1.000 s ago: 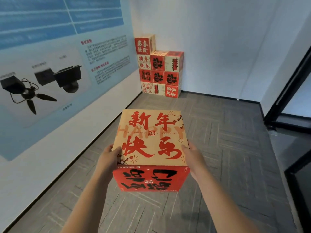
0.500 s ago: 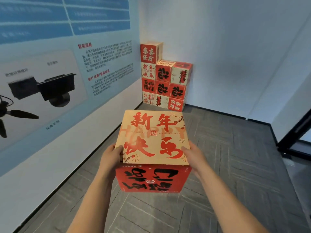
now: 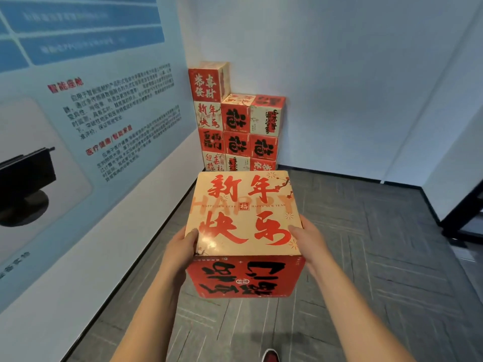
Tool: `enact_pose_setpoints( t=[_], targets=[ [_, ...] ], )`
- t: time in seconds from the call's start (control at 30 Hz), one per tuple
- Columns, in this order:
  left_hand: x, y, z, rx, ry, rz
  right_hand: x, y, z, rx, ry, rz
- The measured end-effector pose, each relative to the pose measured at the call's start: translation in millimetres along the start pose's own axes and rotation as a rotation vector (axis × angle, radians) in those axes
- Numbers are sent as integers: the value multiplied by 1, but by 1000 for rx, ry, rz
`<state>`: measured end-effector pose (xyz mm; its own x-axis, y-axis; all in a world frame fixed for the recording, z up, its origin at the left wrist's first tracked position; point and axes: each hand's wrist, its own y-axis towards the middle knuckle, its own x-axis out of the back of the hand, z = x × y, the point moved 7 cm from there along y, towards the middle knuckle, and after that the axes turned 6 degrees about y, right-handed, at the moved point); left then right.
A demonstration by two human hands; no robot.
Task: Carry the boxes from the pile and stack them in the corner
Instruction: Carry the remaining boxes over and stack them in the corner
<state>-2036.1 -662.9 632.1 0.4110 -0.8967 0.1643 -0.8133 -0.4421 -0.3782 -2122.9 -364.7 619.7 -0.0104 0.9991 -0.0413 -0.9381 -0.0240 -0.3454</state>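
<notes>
So you've got the cube-shaped cardboard box [image 3: 244, 212] up in front of you, off the floor. Its cream top with big red characters faces the camera, and there's a red front side with black lettering under it. Your left hand [image 3: 180, 248] grips its left side with the thumb hooked over the top edge. Your right hand [image 3: 311, 239] does the same on the right, thumb lying on the top face. The rest of your fingers are hidden behind the box, so I can't tell how they sit.

Ahead, the stack of red-and-cream printed boxes [image 3: 236, 124] sits right in the corner against the left wall. It's three columns across the front, the left one four high and the other two three high. Your box covers part of the bottom row.

A pale blue wall poster [image 3: 104, 100] with text and a dark device picture runs along the left. Below is grey carpet-tile floor [image 3: 366, 257], there's a black door frame [image 3: 462, 212] far right, and a red shoe toe [image 3: 270, 356] peeks in at the bottom edge.
</notes>
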Motion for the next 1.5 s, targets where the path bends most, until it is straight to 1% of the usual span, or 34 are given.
enact_pose_setpoints(
  t=[0.1, 0.2, 0.4, 0.57, 0.63, 0.8, 0.97, 1.1, 1.3, 1.5],
  targets=[
    [-25, 61, -32, 8, 38, 19, -10, 72, 22, -8, 20, 5],
    [-34, 121, -71, 24, 48, -51, -29, 142, 53, -15, 8, 41],
    [-25, 229, -131, 36, -38, -140, -81, 249, 131, 17, -32, 103],
    [-23, 324, -170, 30, -74, -142, -126, 337, 166, 12, -47, 136],
    [-22, 367, -182, 17, -71, -144, -144, 374, 177, 20, -46, 124],
    [-12, 493, -214, 3, -51, -112, -208, 477, 207, 31, -60, 110],
    [-11, 626, -279, -15, -54, -74, -265, 582, 252, 62, -66, 42],
    [-28, 706, -336, -61, -49, -51, -282, 655, 283, 70, -59, -8],
    [-72, 820, -387, -70, 24, 23, -289, 764, 324, 93, -37, -35],
    [-130, 937, -454, -118, 95, 8, -283, 904, 369, 106, 32, -28]
  ],
)
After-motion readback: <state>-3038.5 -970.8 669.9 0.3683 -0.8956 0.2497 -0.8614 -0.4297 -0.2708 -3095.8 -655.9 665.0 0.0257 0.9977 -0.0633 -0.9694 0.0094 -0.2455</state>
